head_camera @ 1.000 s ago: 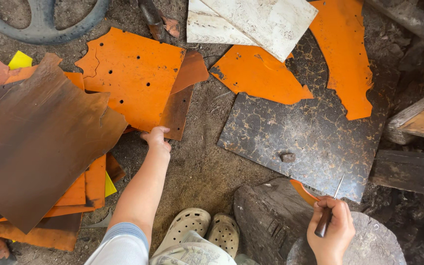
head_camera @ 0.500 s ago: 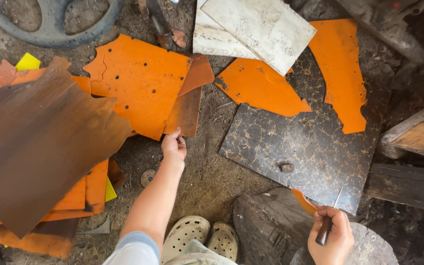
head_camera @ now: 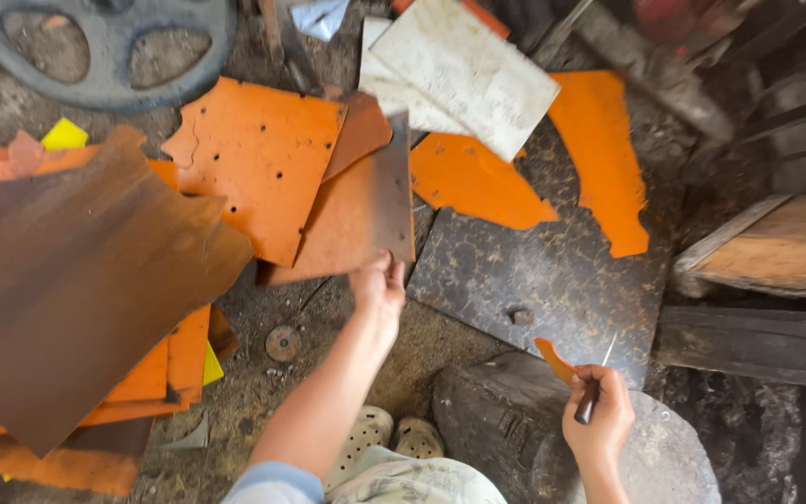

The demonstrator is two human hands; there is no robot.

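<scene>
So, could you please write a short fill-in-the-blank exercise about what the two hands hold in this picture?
1. The left hand grips the lower edge of a flat ____ sheet.
2. The right hand holds a thin tool with its tip pointing ____.
3. At the top left lies a grey, round ____ on the ground.

Missing words: orange; up; wheel

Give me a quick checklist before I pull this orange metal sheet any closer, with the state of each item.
1. Left hand grips the orange sheet at its near edge: ok.
2. Sheet free of the pile: not ok, it overlaps the holed orange sheet.
3. Right hand free: not ok, it holds a thin pointed tool.
4. Dark steel plate has bare space: ok.
5. Feet in the perforated shoes out of the path: cannot tell.
</scene>
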